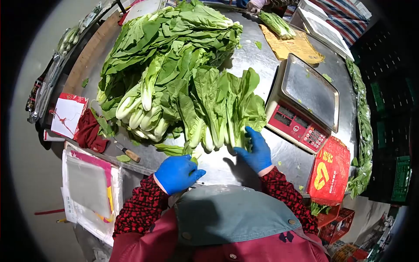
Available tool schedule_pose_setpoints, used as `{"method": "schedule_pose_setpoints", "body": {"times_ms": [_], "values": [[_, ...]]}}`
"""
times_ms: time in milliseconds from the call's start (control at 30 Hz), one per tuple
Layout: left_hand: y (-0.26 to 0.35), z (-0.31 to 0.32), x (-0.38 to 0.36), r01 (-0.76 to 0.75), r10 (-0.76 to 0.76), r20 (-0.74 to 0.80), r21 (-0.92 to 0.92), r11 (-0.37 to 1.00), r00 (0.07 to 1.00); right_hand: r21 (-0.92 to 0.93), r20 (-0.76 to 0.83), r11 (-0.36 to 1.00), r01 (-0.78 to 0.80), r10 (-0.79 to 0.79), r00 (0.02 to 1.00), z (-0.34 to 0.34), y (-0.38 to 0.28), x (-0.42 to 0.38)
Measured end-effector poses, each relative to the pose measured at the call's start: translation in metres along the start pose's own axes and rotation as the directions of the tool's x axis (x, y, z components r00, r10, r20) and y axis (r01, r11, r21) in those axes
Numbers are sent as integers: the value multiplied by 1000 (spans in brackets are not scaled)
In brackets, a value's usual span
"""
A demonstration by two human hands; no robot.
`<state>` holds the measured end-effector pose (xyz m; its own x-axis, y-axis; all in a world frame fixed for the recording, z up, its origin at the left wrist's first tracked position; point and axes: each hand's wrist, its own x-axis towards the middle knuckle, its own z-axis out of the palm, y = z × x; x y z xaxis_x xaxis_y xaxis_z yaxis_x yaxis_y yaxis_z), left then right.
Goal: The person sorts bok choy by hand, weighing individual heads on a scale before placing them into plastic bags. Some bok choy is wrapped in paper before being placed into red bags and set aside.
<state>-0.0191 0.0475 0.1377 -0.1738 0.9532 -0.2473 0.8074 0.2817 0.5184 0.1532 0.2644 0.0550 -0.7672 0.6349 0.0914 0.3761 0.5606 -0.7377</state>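
Hands: two, both in blue gloves, at the near edge of the metal table [279, 74].
Left hand [176, 174]: curled loosely, fingers bent inward; a small green scrap [193, 160] shows just above its knuckles; whether it pinches anything I cannot tell.
Right hand [256, 150]: fingers spread and laid against the stalk ends of the bok choy bunch [227, 109] lying beside the scale.
Bok choy bunch: about four heads side by side, white stems toward the person, leaves pointing away; touching the right hand.
Bok choy heap [166, 56]: one large pile, too many heads to count, filling the middle and left of the table, just behind the small bunch.
Scale [303, 102]: one, red body with a steel pan, right of the bunch and near it; pan bare but for small leaf bits.
Knife [128, 153]: one, wooden handle, on the table's left near edge, well apart from the left hand.
Red cloth [89, 131]: one, crumpled, left of the knife.
Red bag [329, 172]: one, with yellow print, below the scale.
Other person's hand [254, 5]: one, at the far edge, by a single separate head of greens [277, 24].
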Motion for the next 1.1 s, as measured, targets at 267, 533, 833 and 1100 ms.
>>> {"method": "schedule_pose_setpoints", "body": {"times_ms": [267,533,833,1100], "values": [[24,-26,-4,57,-51,-155,29,998,987,390,-196,918,-77,164,967,15,37,17],[22,46,57,82,212,160,-938,336,964,991,136,-49,-128,225,965,-52,-23,-36],[65,77,116,-85,-139,-111,-980,178,984,741,12,664,-104,142,990,-18,-4,-63],[-7,134,125,-312,128,-459,-352,882,879,-277,-133,960,49,-88,987,-5,17,-51]]}}
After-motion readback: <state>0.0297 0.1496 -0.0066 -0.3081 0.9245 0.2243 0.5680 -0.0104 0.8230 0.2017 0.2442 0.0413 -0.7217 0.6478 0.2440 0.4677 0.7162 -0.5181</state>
